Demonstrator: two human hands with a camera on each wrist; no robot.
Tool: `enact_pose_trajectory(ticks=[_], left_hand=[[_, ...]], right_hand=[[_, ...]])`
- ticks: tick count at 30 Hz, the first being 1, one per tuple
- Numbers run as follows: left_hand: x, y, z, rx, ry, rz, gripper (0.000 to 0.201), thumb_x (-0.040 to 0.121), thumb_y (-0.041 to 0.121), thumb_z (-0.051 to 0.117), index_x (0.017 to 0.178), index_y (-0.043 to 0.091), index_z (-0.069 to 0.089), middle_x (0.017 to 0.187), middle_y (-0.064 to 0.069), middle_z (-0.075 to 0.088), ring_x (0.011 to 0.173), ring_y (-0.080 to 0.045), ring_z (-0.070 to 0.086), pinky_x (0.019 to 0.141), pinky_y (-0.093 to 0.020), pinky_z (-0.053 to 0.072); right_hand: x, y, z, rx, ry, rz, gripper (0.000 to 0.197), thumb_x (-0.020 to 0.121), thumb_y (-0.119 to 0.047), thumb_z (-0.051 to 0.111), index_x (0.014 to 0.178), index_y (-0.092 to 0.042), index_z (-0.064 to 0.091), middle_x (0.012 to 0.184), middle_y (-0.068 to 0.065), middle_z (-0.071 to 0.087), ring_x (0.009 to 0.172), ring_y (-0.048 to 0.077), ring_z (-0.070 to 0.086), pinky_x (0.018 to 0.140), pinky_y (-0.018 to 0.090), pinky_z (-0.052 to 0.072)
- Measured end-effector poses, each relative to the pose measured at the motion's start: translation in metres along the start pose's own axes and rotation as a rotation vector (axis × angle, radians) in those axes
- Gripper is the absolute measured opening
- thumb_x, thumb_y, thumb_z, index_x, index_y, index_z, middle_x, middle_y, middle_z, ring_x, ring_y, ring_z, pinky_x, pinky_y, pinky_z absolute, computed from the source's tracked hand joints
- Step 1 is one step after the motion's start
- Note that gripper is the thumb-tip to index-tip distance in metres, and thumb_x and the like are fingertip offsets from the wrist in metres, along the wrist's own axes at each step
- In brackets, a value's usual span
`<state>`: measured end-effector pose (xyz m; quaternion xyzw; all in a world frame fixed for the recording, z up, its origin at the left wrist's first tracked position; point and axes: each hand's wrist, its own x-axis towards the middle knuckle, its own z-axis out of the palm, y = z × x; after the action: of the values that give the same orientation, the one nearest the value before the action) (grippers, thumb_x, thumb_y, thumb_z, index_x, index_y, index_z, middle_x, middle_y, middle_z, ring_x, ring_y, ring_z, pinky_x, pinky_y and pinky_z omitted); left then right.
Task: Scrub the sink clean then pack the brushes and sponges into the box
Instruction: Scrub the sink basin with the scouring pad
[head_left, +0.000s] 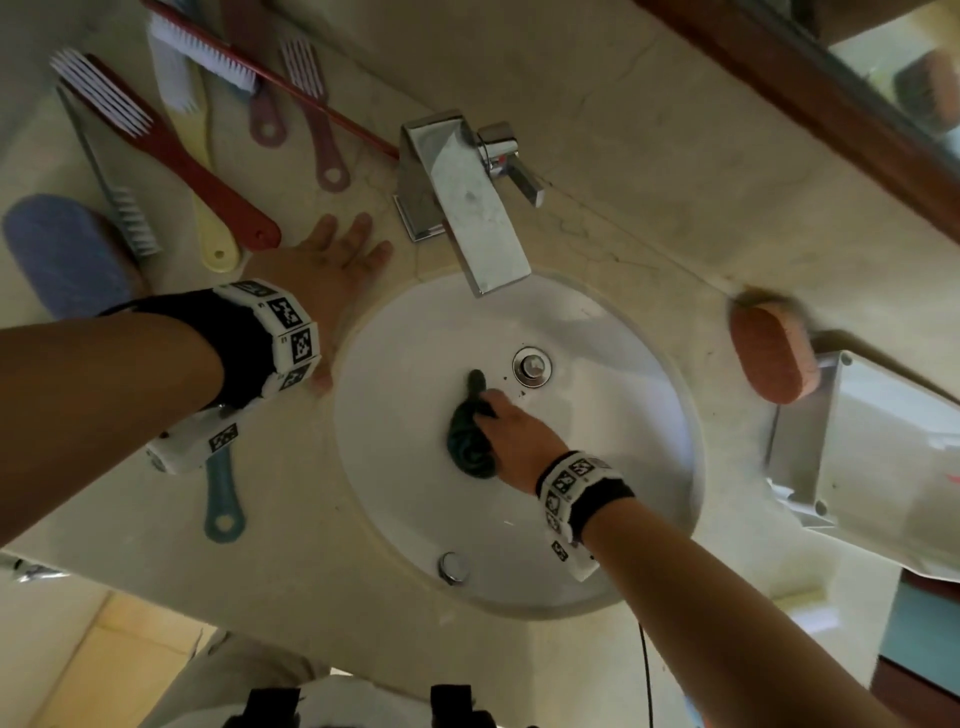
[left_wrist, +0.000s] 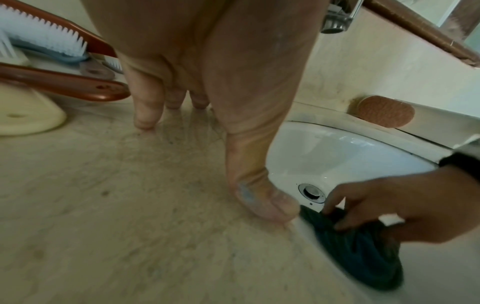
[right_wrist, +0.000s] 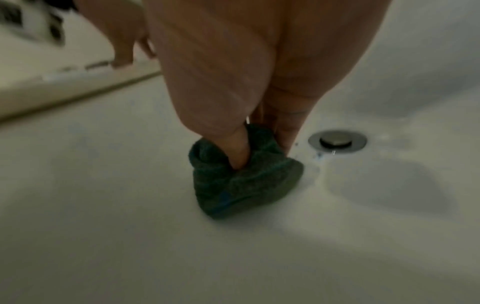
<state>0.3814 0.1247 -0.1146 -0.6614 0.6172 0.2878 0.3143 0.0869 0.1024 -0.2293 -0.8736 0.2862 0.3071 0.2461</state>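
sink: white basin, looks slick | left hand: flat, fingers spread on counter by rim, holding nothing | right hand: fingers bunched into dark green cloth, pressing it on basin floor beside drain | cloth: soft, light, probably damp; best gripped at bunched top folds

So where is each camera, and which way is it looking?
Head: worn on the head, looking down at the sink; both forearms, left hand and right hand show.
Left wrist: looks along the left hand's straight fingers pressing the countertop.
Right wrist: looks along the right hand's fingers gripping the dark green cloth.
All three share the cloth and the drain.
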Motion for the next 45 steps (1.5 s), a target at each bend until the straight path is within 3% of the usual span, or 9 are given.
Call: enact_pose_trajectory(ticks=[3, 8, 14, 20, 25, 28, 32, 38, 45], left_hand=[[0.002, 0.000, 0.001, 0.010, 0.012, -0.012, 0.156, 0.051, 0.057, 0.088, 0.147, 0.023, -0.030, 0.155, -0.004, -0.033, 0.148, -0.030, -0.013, 0.116, -0.050, 0.019], [0.002, -0.002, 0.002, 0.018, 0.025, -0.005, 0.158, 0.047, 0.061, 0.087, 0.146, 0.024, -0.031, 0.155, -0.003, -0.033, 0.148, -0.030, -0.012, 0.114, -0.053, 0.023], [0.000, 0.000, -0.001, 0.027, 0.007, 0.001, 0.156, 0.051, 0.058, 0.087, 0.147, 0.022, -0.030, 0.156, -0.006, -0.032, 0.148, -0.033, -0.012, 0.116, -0.051, 0.018], [0.001, -0.002, 0.000, 0.015, -0.001, 0.010, 0.158, 0.049, 0.058, 0.088, 0.147, 0.021, -0.031, 0.155, -0.007, -0.034, 0.147, -0.034, -0.013, 0.116, -0.051, 0.017], [0.000, -0.001, -0.002, 0.025, -0.001, 0.001, 0.157, 0.051, 0.057, 0.087, 0.147, 0.021, -0.030, 0.155, -0.007, -0.033, 0.147, -0.034, -0.013, 0.116, -0.050, 0.018], [0.000, 0.000, -0.002, 0.025, -0.007, -0.002, 0.156, 0.051, 0.056, 0.088, 0.147, 0.021, -0.030, 0.155, -0.007, -0.033, 0.147, -0.033, -0.013, 0.116, -0.050, 0.017], [0.001, 0.000, -0.002, 0.026, -0.014, -0.006, 0.157, 0.051, 0.059, 0.087, 0.146, 0.022, -0.032, 0.155, -0.006, -0.034, 0.147, -0.033, -0.014, 0.116, -0.051, 0.019], [0.003, 0.000, 0.000, 0.040, 0.002, 0.002, 0.159, 0.048, 0.062, 0.086, 0.145, 0.021, -0.033, 0.155, -0.007, -0.033, 0.147, -0.035, -0.013, 0.116, -0.054, 0.020], [0.004, -0.003, 0.000, -0.004, -0.020, -0.001, 0.161, 0.046, 0.060, 0.088, 0.144, 0.025, -0.035, 0.153, -0.003, -0.037, 0.147, -0.032, -0.015, 0.116, -0.057, 0.021]], right_hand=[[0.017, 0.007, 0.016, -0.023, -0.014, -0.009, 0.055, 0.084, -0.015, 0.064, 0.136, -0.007, 0.049, 0.142, 0.008, 0.038, 0.118, 0.030, 0.048, 0.096, 0.041, 0.049], [0.021, 0.052, 0.004, -0.059, 0.168, 0.162, 0.041, 0.099, -0.020, 0.047, 0.138, -0.007, 0.047, 0.140, 0.014, 0.046, 0.120, 0.037, 0.050, 0.100, 0.039, 0.044], [-0.006, 0.093, -0.025, 0.042, 0.326, 0.393, 0.043, 0.084, -0.015, 0.063, 0.127, -0.008, 0.059, 0.135, 0.010, 0.051, 0.118, 0.030, 0.052, 0.090, 0.039, 0.052], [-0.040, 0.072, -0.011, 0.313, 0.188, 0.592, 0.051, 0.078, -0.011, 0.065, 0.127, -0.019, 0.051, 0.123, 0.008, 0.057, 0.109, 0.030, 0.058, 0.093, 0.039, 0.051], [-0.021, 0.057, 0.003, 0.437, 0.165, 0.745, 0.052, 0.082, -0.007, 0.065, 0.131, -0.014, 0.049, 0.135, 0.014, 0.048, 0.118, 0.032, 0.053, 0.099, 0.039, 0.047], [0.007, 0.051, -0.008, 0.479, 0.312, 0.732, 0.043, 0.083, -0.002, 0.064, 0.125, -0.011, 0.056, 0.131, 0.015, 0.053, 0.119, 0.032, 0.054, 0.103, 0.041, 0.045], [0.031, 0.043, -0.024, 0.532, 0.330, 0.569, 0.043, 0.080, 0.003, 0.059, 0.119, -0.014, 0.057, 0.118, 0.016, 0.060, 0.108, 0.034, 0.059, 0.089, 0.038, 0.052], [-0.011, 0.065, -0.028, 0.524, 0.443, 0.511, 0.041, 0.082, -0.001, 0.057, 0.119, -0.017, 0.059, 0.115, 0.009, 0.065, 0.105, 0.029, 0.061, 0.091, 0.038, 0.052], [-0.015, 0.080, -0.021, 0.291, 0.265, 0.658, 0.048, 0.087, -0.005, 0.057, 0.135, -0.010, 0.049, 0.132, 0.015, 0.056, 0.123, 0.033, 0.051, 0.103, 0.039, 0.042]])
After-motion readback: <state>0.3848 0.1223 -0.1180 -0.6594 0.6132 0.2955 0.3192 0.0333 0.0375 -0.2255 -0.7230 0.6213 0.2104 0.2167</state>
